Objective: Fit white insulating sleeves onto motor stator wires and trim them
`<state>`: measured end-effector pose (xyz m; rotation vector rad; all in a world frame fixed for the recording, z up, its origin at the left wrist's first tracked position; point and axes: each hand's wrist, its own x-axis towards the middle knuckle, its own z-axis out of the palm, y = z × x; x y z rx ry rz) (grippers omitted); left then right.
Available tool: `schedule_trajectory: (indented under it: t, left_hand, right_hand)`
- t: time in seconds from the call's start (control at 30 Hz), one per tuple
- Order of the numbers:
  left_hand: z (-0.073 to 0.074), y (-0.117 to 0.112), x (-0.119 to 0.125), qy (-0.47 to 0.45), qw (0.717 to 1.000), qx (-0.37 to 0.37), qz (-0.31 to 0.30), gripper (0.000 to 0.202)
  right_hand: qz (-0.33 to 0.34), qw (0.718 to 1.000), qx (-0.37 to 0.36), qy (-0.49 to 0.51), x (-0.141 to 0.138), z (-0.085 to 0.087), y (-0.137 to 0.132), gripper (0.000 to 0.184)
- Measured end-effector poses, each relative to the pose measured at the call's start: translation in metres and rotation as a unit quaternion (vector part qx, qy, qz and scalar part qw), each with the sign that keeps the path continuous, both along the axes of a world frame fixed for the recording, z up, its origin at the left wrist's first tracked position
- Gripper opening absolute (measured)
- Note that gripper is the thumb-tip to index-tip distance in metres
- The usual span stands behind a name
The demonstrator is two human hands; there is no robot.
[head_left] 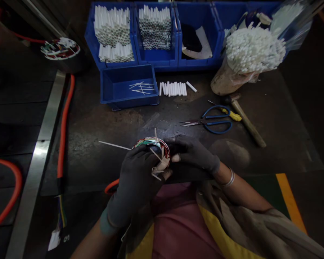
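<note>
A ring-shaped, wire-wound motor stator [165,144] is held near the table's front edge, with red and green wires round its rim. My left hand [137,172], in a dark grey glove with a bare thumb tip, wraps its left and near side. From the right, my right hand [193,153], gloved the same way, grips the other side with bent fingers. A thin white tie [115,145] sticks out to the left, and short white strips and ends stand up from the stator. Its underside is hidden by my hands.
Beyond lie blue-handled scissors [217,120], a hammer [248,124] and a yellow-handled tool [232,114]. A small blue tray [129,102] holds thin white sticks, beside short white tubes [173,89]. Blue bins [158,64] line the back. An orange hose [64,126] runs at left.
</note>
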<state>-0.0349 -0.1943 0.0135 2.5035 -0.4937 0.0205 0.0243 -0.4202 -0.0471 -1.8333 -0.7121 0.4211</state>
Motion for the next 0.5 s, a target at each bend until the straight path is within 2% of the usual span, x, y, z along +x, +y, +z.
schedule_trajectory:
  t: [0.1,0.23,0.33,0.4,0.5]
  left_hand:
    - [-0.002,0.001,0.001,-0.026,0.999,0.0,-0.02,0.012]
    - [-0.003,0.001,0.005,-0.027,0.999,0.023,-0.04,0.017]
    - [0.0,0.0,0.006,-0.018,0.998,0.051,-0.04,0.019]
    - [0.0,-0.001,0.006,-0.022,0.997,0.066,-0.043,0.019]
    - [-0.003,0.0,0.004,-0.04,0.996,0.074,-0.036,0.018]
  right_hand:
    - [0.027,0.997,-0.046,-0.059,0.009,0.007,0.001,0.051]
    - [0.055,0.982,-0.132,-0.125,0.014,0.024,0.005,0.051]
    - [0.058,0.976,-0.166,-0.132,0.009,0.034,0.006,0.048]
    - [0.047,0.982,-0.153,-0.101,0.005,0.036,0.003,0.045]
    - [0.042,0.997,-0.044,0.056,0.001,0.028,-0.003,0.043]
